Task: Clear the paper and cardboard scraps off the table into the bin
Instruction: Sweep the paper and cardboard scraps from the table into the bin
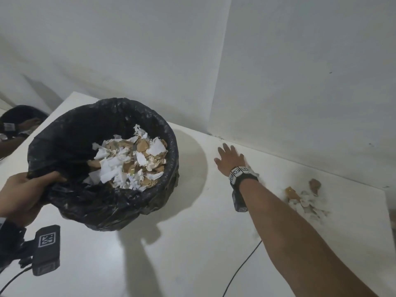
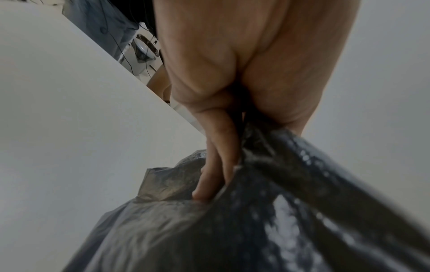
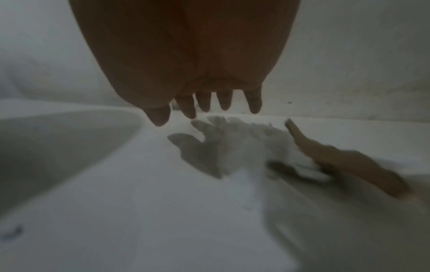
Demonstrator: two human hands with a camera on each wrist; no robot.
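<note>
A bin lined with a black plastic bag (image 1: 70, 136) is tilted above the white table (image 1: 182, 254), holding a heap of white paper and brown cardboard scraps (image 1: 130, 161). My left hand (image 1: 25, 194) grips the bag's near rim; in the left wrist view its fingers (image 2: 218, 156) curl into the black bag (image 2: 279, 211). My right hand (image 1: 230, 160) is stretched flat over the table near the wall, fingers spread, holding nothing. A small pile of scraps (image 1: 304, 198) lies on the table right of that forearm. In the blurred right wrist view the spread fingers (image 3: 204, 103) hover above paper and cardboard scraps (image 3: 325, 156).
White walls (image 1: 300, 82) meet in a corner right behind the table. A thin black cable (image 1: 240, 269) runs under my right forearm. The table's left edge (image 1: 55, 110) drops off beside the bin. A dark reflection shows at the far left.
</note>
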